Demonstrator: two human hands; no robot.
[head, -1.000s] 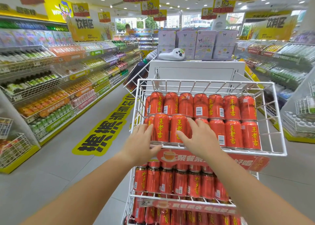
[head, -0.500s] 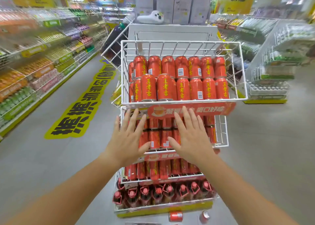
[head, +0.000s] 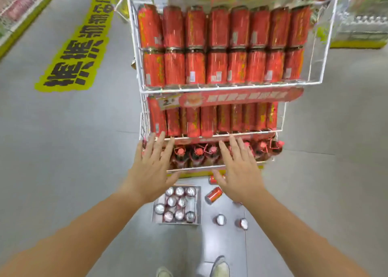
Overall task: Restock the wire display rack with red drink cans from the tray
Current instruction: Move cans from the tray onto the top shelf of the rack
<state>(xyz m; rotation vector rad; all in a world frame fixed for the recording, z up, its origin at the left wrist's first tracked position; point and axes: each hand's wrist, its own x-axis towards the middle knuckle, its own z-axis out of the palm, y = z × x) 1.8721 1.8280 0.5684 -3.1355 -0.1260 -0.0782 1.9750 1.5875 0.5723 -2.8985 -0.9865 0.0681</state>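
The white wire display rack [head: 231,86] stands ahead, its shelves packed with red drink cans [head: 218,66]. On the floor below it sits a tray [head: 198,205] holding several upright cans [head: 179,203] seen from their silver tops. One red can [head: 213,195] lies on its side beside the tray, and two cans [head: 220,219] stand upright to its right. My left hand [head: 152,167] and my right hand [head: 239,169] hover open, fingers spread, above the tray and in front of the rack's lowest shelf. Neither hand holds anything.
Red-capped bottles [head: 197,152] fill the rack's bottom shelf. A yellow floor sticker [head: 77,52] with black characters marks the grey aisle at left. Store shelving [head: 361,28] stands at upper right. My shoes [head: 220,268] show at the bottom edge.
My view has tilted down from the top shelf to the floor. Both hands left the top-shelf cans and dropped, open, to the level of the lowest shelf; the tray came into view.
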